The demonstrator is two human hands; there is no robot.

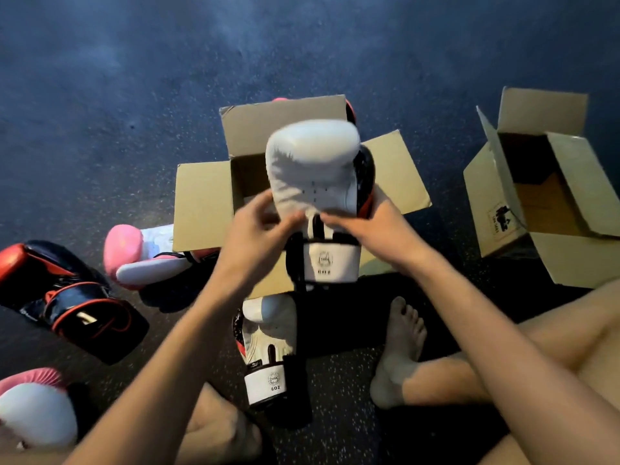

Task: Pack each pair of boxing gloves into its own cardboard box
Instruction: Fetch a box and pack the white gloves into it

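- The open cardboard box [208, 196] stood just beyond both hands, flaps spread. From where I stood it looked light and thin-walled, likely to slide on the floor if nudged. What showed of its inside held no glove, but most of it was hidden.
- A second box [496, 196] lay tipped on its side, well out to the right of the right hand.
- A black-and-red glove [67, 290] lay far left of the left hand, apart from the rest.
- The white glove [312, 162] was held upright over the open box, fist end away from the hands. It looked bulky but light, its padding soft and its skin smooth and a little slippery. The narrow neck above the stiff cuff seemed the surest place to hold it.
- Its mate [268, 347] lay on the floor below the hands, nearer the body.
- A pink-and-white glove [134, 256] lay just left of the left hand.
- The left hand [258, 226] and right hand [369, 223] both grasped the white glove at that neck, fingers curled onto its palm side.
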